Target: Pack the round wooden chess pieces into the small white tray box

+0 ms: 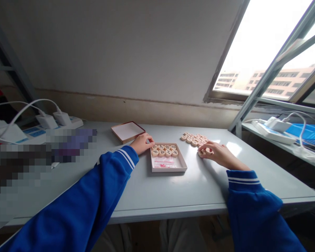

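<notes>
An open shallow box [183, 163] lies in the middle of the desk. Two rows of round wooden xiangqi pieces [165, 153] with dark characters fill its far part, and a clear plastic bag with red print [163, 162] shows in the near part. My left hand [142, 143] grips the box's far left corner, its fingertips at the rim. To the right, my right hand [216, 154] is closed over a xiangqi piece [201, 154] at the near edge of a loose group of pieces [195, 139]. Its fingers partly cover the pieces there.
The box lid [128, 132] lies upturned behind my left hand. Power strips with white chargers [47, 121] and cables sit at the far left. A metal post [248, 106] rises at the right, beside a shelf with a blue tray [308, 131]. A wall closes off the back.
</notes>
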